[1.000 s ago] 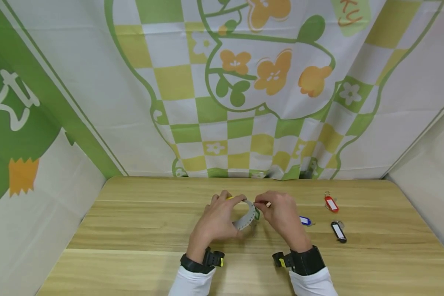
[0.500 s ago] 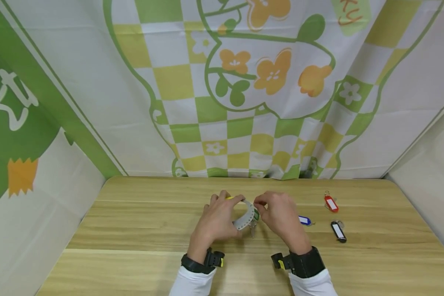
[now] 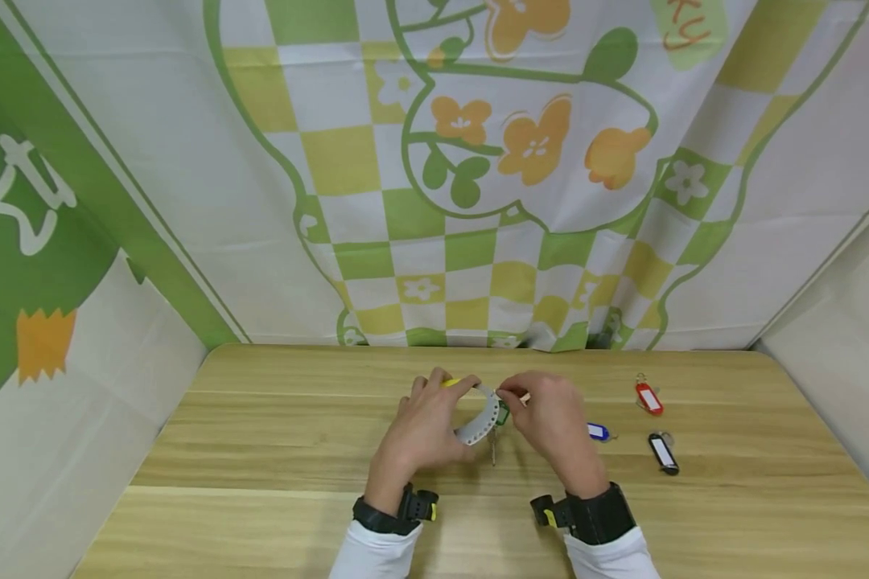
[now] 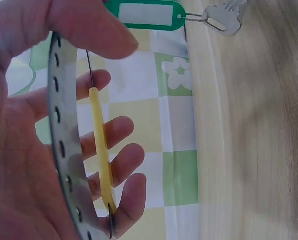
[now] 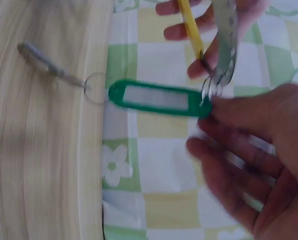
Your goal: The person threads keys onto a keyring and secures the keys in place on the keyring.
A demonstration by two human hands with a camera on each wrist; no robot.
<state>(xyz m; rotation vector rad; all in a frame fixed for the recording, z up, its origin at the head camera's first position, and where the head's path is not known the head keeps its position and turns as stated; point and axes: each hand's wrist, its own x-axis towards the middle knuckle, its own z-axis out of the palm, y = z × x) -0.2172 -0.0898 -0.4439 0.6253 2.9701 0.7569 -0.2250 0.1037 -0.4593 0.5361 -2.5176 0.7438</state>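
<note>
My left hand [image 3: 423, 426] grips a curved grey metal strip [image 3: 483, 420] with a row of holes, its yellow handle [image 4: 102, 145] on a thin wire lying against the fingers. At the strip's end, my right hand [image 3: 553, 414] pinches the hook end of a green key tag [image 5: 154, 97] between thumb and forefinger. Several metal loops [image 5: 209, 90] show there, right at the strip's edge. A silver key [image 5: 51, 65] hangs from a split ring at the tag's other end. The right fingertips partly hide the hook.
Right of the hands on the wooden table [image 3: 261, 450] lie a blue key tag [image 3: 598, 432], a red key tag [image 3: 648, 398] and a black key tag [image 3: 663, 453]. A patterned curtain [image 3: 463, 241] hangs behind the table's far edge.
Both hands stay nearly in place, with small shifts at the strip's end. The green tag's key, blurred a second ago, now hangs down in plain view below the strip.
</note>
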